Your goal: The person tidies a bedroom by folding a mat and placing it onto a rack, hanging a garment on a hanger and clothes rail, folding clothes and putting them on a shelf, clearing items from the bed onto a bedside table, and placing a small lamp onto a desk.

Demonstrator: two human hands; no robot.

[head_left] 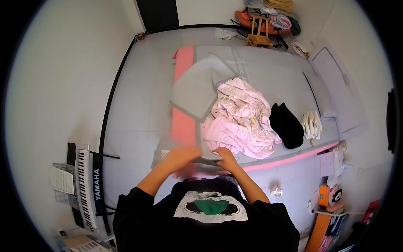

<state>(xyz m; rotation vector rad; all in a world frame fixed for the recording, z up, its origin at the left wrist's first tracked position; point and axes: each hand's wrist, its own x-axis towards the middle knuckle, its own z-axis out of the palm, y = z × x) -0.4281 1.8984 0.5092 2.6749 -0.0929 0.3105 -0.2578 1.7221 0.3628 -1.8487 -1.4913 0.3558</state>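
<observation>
A thin grey fabric mat with darker grey edging (191, 90) lies across the bed (183, 126). Its left part is rumpled, with a pointed flap; near left, it is partly hidden and blurred.

Hands (226, 159) at near edge of grey cover (210, 158), crumpled pink blanket (243, 115), electronic keyboard (85, 185)

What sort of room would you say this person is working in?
Most likely a bedroom in a home: there is a bed with a rumpled pink blanket on it, and an electronic keyboard stands by the wall.
</observation>
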